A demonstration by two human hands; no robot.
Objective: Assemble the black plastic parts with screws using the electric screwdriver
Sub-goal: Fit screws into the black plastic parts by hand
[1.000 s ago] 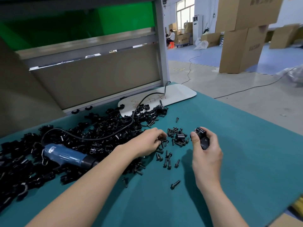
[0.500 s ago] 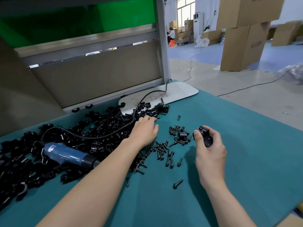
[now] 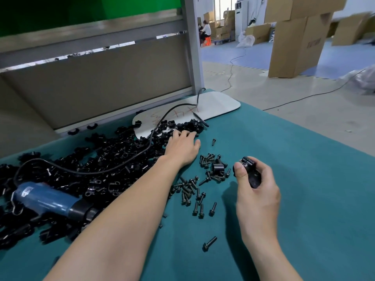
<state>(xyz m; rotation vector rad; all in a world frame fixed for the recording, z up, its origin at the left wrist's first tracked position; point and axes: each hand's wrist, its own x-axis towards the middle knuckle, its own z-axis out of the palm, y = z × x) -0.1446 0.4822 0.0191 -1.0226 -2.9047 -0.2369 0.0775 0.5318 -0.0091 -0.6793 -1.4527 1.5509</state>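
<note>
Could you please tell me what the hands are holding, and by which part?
The right hand grips a black plastic part round its body, thumb in front. The left hand rests spread fingers on the pile of black parts, holding nothing visible.

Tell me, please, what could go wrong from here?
The left hand reaches into the pile of black parts beside the cord; snagging it could drag the screwdriver.
The left forearm passes beside loose screws; pulling back may scatter them.
The right hand alone holds a black part; it could slip out.

warehouse floor [image 3: 263, 94]; stacked cardboard boxes [image 3: 298, 37]
</note>
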